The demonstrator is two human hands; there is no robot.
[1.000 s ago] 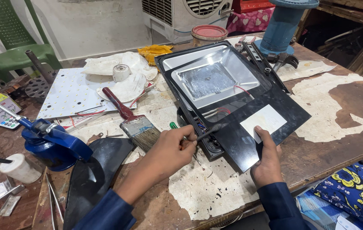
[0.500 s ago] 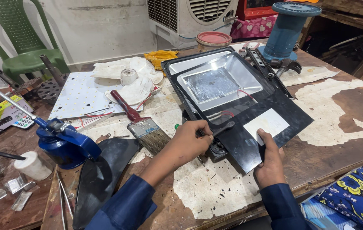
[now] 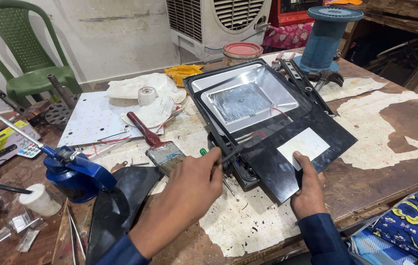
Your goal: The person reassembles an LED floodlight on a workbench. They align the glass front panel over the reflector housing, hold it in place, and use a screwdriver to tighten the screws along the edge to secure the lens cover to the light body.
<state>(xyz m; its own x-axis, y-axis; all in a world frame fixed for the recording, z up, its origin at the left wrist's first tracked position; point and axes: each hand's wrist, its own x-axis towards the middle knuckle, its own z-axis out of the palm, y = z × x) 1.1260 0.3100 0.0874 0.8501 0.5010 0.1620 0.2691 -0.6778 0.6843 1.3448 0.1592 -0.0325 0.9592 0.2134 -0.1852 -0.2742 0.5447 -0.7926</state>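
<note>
Two bare hands are seen at work on a black floodlight housing point(image 3: 268, 115) that is laid at a slant on a worn wooden table point(image 3: 395, 142). The housing is made up of a wide flat black frame around a sunken silver reflector point(image 3: 248, 100), whose flat floor is dull and scuffed; a thin red wire point(image 3: 280, 112) is run across the reflector's near corner. A pale rectangular label point(image 3: 303, 145) is stuck on the frame's broad near edge.

The right hand point(image 3: 309, 189) is laid on that near edge, thumb pressed on top just below the label, so that the housing is steadied. The left hand point(image 3: 189, 189) is closed around a thin dark tool point(image 3: 232, 155), with a green handle end point(image 3: 202, 152) showing behind the knuckles; the tool's tip is pointed at the dark block under the housing's near-left corner. Whether the tip is touching cannot be told.

Just beyond the left hand a paintbrush point(image 3: 152, 142) with a red handle is lying, and past it a white perforated panel point(image 3: 96, 120) and a small roll of tape point(image 3: 146, 95). To the outer side of the left hand a blue oil can point(image 3: 74, 172) is stood. Far beyond the right hand a blue spool point(image 3: 324, 37) is stood at the table's back
</note>
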